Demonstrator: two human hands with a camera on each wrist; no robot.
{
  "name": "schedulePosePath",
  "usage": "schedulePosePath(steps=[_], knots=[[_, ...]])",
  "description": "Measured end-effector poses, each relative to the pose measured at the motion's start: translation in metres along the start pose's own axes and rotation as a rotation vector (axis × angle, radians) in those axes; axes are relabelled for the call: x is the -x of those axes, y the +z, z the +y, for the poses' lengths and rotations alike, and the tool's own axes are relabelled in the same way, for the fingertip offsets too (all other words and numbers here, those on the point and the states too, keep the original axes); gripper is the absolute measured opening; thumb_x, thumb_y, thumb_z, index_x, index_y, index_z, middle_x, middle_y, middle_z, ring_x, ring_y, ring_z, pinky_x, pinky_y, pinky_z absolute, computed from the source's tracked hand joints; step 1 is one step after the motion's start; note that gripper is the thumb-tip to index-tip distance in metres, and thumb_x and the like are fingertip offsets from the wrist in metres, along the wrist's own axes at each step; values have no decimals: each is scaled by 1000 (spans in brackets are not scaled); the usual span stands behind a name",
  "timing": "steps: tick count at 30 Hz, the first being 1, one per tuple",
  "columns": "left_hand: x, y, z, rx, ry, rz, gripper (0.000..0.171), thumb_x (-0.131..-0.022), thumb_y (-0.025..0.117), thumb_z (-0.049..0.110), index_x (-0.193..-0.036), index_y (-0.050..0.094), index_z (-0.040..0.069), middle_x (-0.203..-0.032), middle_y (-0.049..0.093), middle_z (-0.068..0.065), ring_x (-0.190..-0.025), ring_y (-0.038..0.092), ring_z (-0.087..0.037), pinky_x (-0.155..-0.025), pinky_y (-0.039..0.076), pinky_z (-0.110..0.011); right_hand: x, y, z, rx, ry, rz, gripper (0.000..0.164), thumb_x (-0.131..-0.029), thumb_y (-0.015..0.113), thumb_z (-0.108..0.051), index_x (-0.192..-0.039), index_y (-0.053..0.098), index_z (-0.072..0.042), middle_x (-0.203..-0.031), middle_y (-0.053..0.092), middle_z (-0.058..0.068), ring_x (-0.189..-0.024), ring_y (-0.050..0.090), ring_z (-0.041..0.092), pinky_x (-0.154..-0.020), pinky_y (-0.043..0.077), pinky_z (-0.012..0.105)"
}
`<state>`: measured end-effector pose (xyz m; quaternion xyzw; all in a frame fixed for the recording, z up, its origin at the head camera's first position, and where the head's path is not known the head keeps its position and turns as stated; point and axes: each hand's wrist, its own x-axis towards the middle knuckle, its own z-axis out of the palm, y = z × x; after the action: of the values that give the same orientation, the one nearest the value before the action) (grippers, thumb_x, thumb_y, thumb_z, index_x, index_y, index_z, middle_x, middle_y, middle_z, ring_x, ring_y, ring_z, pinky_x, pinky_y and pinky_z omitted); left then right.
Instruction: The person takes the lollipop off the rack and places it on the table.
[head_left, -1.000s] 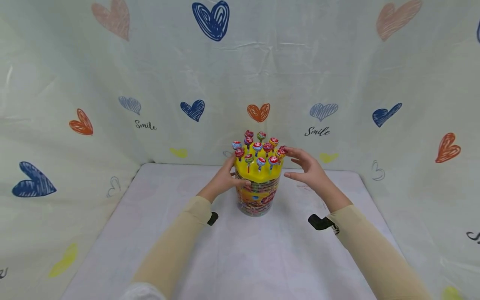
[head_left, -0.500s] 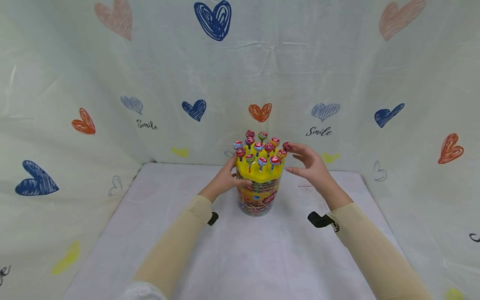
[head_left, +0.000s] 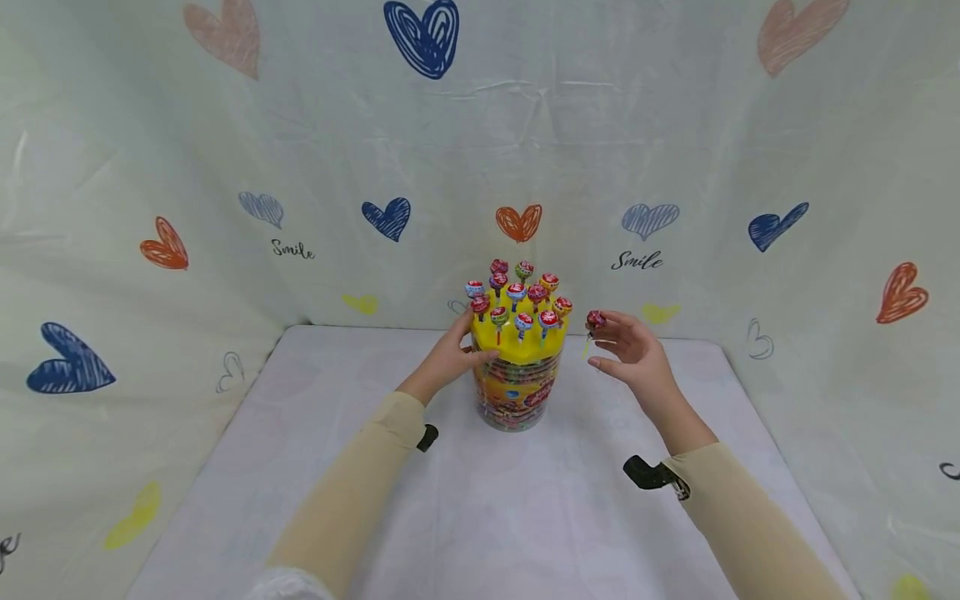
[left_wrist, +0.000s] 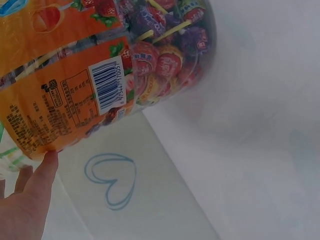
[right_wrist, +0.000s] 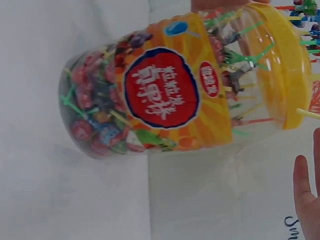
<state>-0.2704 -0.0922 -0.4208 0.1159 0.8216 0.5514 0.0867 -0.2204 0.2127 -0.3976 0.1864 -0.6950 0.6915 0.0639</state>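
A clear plastic jar (head_left: 516, 390) full of wrapped lollipops stands upright on the table, with an orange label and a yellow lid (head_left: 522, 352). Several lollipops (head_left: 516, 293) stick up from holes in the lid. My left hand (head_left: 447, 360) grips the jar's upper left side, thumb across the front; in the left wrist view its fingers (left_wrist: 42, 185) touch the label's edge. Just right of the jar, my right hand (head_left: 637, 354) holds a dark red lollipop (head_left: 596, 320) by its wrapped head, its pale yellow stick pointing down. The fingers behind that head are partly hidden.
The table (head_left: 480, 517) has a whitish cover. Behind and beside it hangs a pale curtain (head_left: 450, 142) printed with hearts and the word "Smile". Dark straps (head_left: 647, 472) are worn at both wrists.
My right hand has drawn the dark red lollipop off the lid's right edge and moved right and slightly down with it. The left hand and the jar have hardly moved.
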Motion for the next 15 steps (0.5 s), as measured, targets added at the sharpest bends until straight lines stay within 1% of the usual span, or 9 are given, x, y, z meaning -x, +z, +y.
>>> schedulePosePath(steps=[2, 5, 7, 8, 9, 11, 12, 15], knots=[[0, 0, -1, -1, 5, 1, 90, -87, 73, 40, -157, 16, 32, -159, 24, 1, -143, 24, -27, -111, 32, -47, 8, 2, 9, 21, 52, -1, 62, -81, 72, 11, -136, 50, -5, -123, 60, 2, -111, 57, 18, -97, 47, 28], [0, 0, 0, -3, 10, -1, 89, -88, 72, 41, -157, 17, 32, -160, 22, 2, -144, 23, -27, -111, 32, -47, 22, 5, 26, 42, 127, -21, 62, -81, 73, 8, -137, 48, -2, -122, 60, 7, -107, 58, 18, -94, 50, 28], [-1, 0, 0, 1, 15, -8, 89, -88, 71, 42, -157, 17, 32, -160, 21, 2, -144, 22, -27, -110, 32, -48, 32, 8, 40, 29, 157, -48, 61, -81, 75, 5, -136, 49, -2, -121, 60, 8, -103, 60, 17, -90, 52, 28], [-1, 1, 1, 3, 14, -11, 89, -88, 71, 42, -157, 16, 32, -160, 21, 1, -144, 22, -27, -110, 32, -48, 37, 10, 48, 15, 171, -63, 60, -81, 76, 3, -135, 50, -4, -120, 61, 8, -101, 61, 17, -86, 54, 26], [-1, 1, 1, 5, 15, -14, 88, -88, 70, 42, -157, 16, 31, -160, 20, 1, -144, 21, -28, -110, 32, -49, 41, 11, 55, -6, 173, -79, 59, -82, 75, 3, -135, 51, -4, -119, 61, 10, -100, 62, 18, -83, 55, 25], [0, 1, 2, -3, 9, -10, 85, -90, 67, 44, -157, 16, 31, -160, 20, 0, -144, 21, -29, -111, 30, -52, 49, 14, 69, -33, 197, -104, 57, -81, 77, 0, -133, 53, -7, -116, 63, 6, -96, 63, 16, -79, 56, 25], [0, 1, 2, -11, 6, -6, 84, -91, 66, 45, -157, 16, 31, -160, 21, 0, -144, 21, -29, -111, 28, -54, 51, 17, 75, -39, 213, -115, 57, -81, 77, 0, -133, 53, -6, -115, 63, 7, -95, 63, 16, -78, 56, 26], [1, 0, 2, -36, -3, 13, 80, -93, 62, 48, -157, 17, 32, -160, 23, -1, -144, 21, -30, -110, 25, -60, 57, 23, 90, -13, 281, -145, 60, -80, 77, 2, -134, 50, 0, -115, 61, 14, -94, 63, 19, -77, 57, 27]])
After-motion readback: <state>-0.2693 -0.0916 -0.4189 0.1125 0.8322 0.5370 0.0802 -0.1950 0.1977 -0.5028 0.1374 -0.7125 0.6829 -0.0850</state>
